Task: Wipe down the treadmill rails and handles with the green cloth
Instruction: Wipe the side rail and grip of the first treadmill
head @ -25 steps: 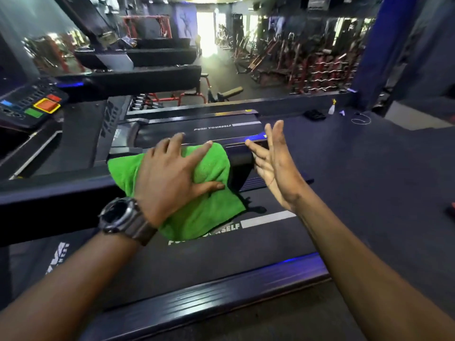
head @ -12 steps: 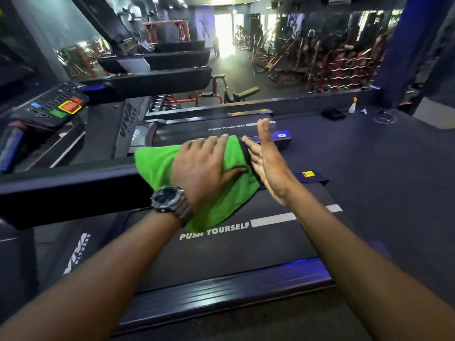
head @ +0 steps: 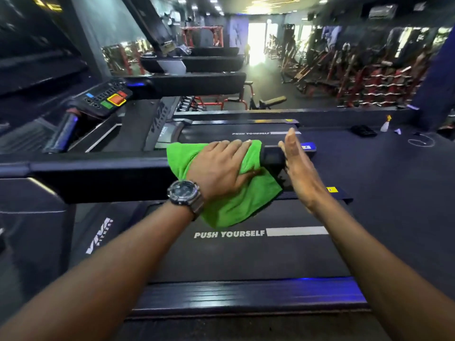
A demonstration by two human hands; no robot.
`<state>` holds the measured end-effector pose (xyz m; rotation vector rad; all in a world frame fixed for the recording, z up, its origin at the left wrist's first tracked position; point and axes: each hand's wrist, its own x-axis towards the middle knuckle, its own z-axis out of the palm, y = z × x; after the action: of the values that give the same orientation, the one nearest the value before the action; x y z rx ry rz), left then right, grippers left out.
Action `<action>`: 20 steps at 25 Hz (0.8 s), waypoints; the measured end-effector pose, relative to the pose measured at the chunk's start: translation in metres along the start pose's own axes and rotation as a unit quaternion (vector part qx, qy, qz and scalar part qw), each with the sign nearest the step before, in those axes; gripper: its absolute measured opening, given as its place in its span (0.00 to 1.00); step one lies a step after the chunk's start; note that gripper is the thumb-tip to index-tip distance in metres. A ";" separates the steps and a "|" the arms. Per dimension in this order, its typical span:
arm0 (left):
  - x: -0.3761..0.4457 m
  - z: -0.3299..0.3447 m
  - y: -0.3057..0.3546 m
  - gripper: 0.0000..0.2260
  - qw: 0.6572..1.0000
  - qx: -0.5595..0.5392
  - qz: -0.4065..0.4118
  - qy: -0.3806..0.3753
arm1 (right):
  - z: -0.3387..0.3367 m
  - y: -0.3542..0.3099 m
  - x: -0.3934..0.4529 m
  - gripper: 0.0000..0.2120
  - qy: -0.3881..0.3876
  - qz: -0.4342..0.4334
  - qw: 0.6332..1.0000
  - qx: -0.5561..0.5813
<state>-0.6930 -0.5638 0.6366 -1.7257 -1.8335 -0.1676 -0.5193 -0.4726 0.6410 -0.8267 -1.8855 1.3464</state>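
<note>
Pressing green cloth [head: 236,203] over treadmill rail [head: 98,172], left hand [head: 221,168] curled round it, fingertips hidden, right hand [head: 299,171] flat, fingers straight.

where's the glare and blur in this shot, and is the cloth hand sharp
Head view: blown-out glare at the far doorway; wide-angle bending and smear toward the edges, the weight racks soft. The left hand on the green cloth is fairly sharp; the belt lettering reads clearly.

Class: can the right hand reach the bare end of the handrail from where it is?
Probably yes: the right hand is open beside the handrail's bare end, with nothing between them.
</note>
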 end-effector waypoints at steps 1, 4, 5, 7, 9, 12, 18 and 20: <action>-0.008 -0.004 -0.028 0.33 1.000 0.002 -0.002 -0.014 | 0.003 -0.004 -0.003 0.51 -0.001 -0.008 0.999 -0.038; -0.021 -0.011 -0.044 0.36 0.994 0.035 -0.099 -0.034 | 0.005 -0.007 -0.012 0.56 0.030 -0.037 0.972 -0.230; -0.018 -0.009 -0.028 0.35 0.993 0.020 -0.111 -0.045 | 0.012 -0.008 -0.011 0.60 0.036 -0.055 0.947 -0.315; -0.014 0.001 0.002 0.34 0.998 -0.007 -0.064 -0.019 | 0.029 -0.008 -0.004 0.63 0.045 -0.100 0.867 -0.486; -0.023 0.000 -0.022 0.36 1.000 -0.022 -0.004 -0.002 | 0.042 -0.015 -0.002 0.61 0.029 -0.137 0.821 -0.554; -0.048 -0.011 -0.090 0.43 0.997 0.012 -0.062 -0.037 | 0.057 -0.019 -0.003 0.60 -0.010 -0.159 0.829 -0.536; -0.044 0.000 -0.071 0.38 0.999 0.015 -0.024 -0.022 | 0.072 -0.016 -0.002 0.59 0.007 -0.178 0.818 -0.547; -0.063 -0.007 -0.115 0.40 0.998 0.013 -0.041 -0.037 | 0.071 -0.014 -0.003 0.58 0.008 -0.175 0.820 -0.545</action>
<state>-0.8005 -0.6380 0.6456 -1.6594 -1.9522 -0.1141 -0.5763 -0.5166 0.6362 -0.8933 -2.5922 -0.0878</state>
